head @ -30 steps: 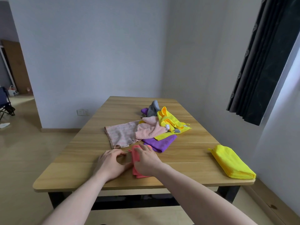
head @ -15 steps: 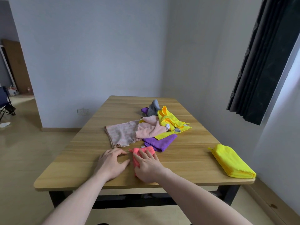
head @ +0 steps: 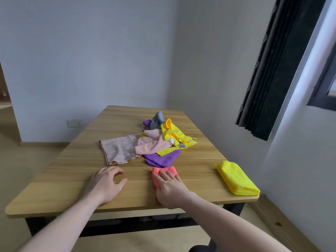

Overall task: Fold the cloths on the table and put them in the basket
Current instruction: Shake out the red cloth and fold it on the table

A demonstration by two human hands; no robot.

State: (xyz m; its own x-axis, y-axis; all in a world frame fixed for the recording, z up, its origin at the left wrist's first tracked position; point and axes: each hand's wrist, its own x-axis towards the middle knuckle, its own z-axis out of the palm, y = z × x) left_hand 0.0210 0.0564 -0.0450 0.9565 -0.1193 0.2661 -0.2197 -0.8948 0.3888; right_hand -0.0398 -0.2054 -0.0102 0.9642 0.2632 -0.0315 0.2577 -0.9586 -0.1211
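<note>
1. Right hand [head: 171,188] lies flat, fingers spread, pressing the folded pink cloth [head: 163,174] on the desk [head: 63,182]
2. Left hand [head: 107,184] rests loosely apart, holding nothing
3. Unfolded cloth pile [head: 156,142] behind; folded yellow cloth [head: 236,177] right

On the bench [head: 200,166], a loose pile of cloths [head: 154,140] lies at the middle. Before it, near the front edge, a small folded cloth [head: 164,170] lies under the right hand [head: 171,190]. The left hand [head: 107,184] rests on the bench to its left. 1 larger folded cloth [head: 236,178] lies at the front right corner, apart.
</note>
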